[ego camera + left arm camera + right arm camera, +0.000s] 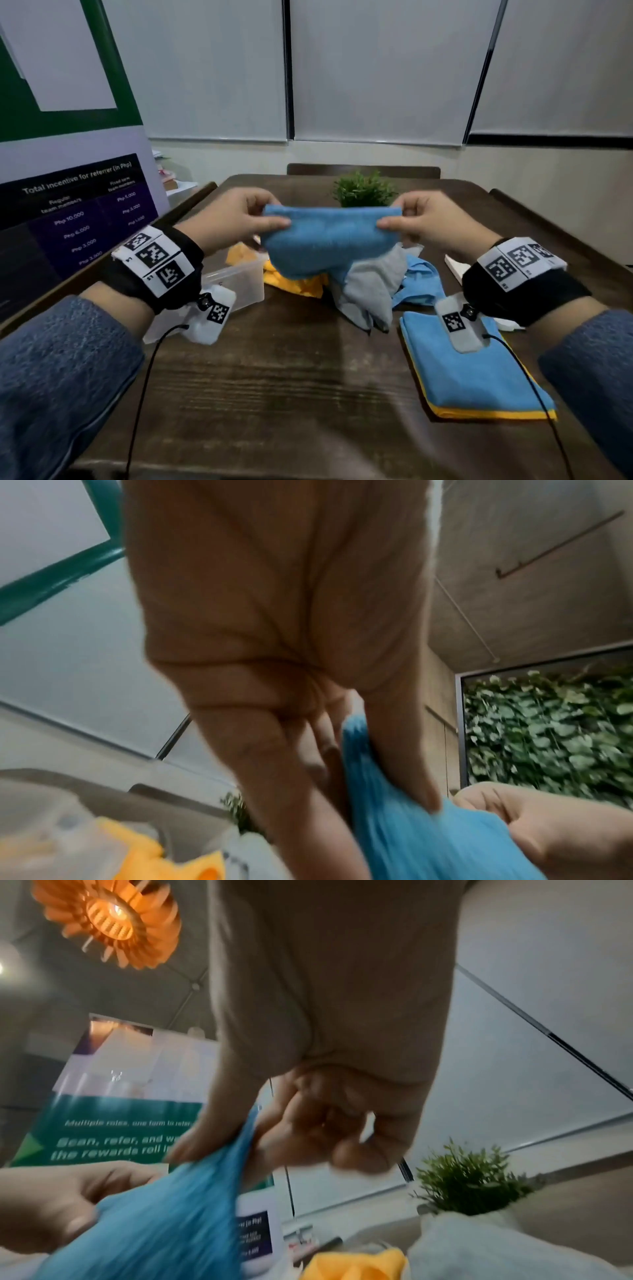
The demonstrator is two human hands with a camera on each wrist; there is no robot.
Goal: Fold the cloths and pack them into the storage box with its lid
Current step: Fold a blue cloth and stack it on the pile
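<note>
Between the hands: a blue cloth (327,240) is up in the air, stretched left to right, its long axis running from one hand to the other and its lower part sagging toward the tabletop (274,394).
Left hand (236,219): thumb on the near face, fingers curled behind, pinching the cloth's left top corner; the left wrist view shows the same pinch, though smeared by blur.
Right hand (435,221): same story on the right top corner, thumb in front, fingers tucked behind the fabric.
Cloth texture: soft, fuzzy, towel-like, top edge fairly straight, bottom rounded and bunched.
Below the hands: a loose heap with a grey cloth (370,284), an orange cloth (294,284) and another crumpled blue piece, all lying on dark wood-grain boards.
Under the right wrist: a folded stack (479,373), flat and rectangular, blue on top with an orange edge showing beneath; the wrist camera housing covers its far corner.
Under the left wrist: the storage box (239,281), clear plastic, open, with something orange inside; its near end is hidden by the wrist gear.
Lid (455,267): only a white sliver shows beyond the right wrist, so that reading is unsure.
Beyond the hands: a small green plant (363,188), its pot hidden behind the held cloth.
</note>
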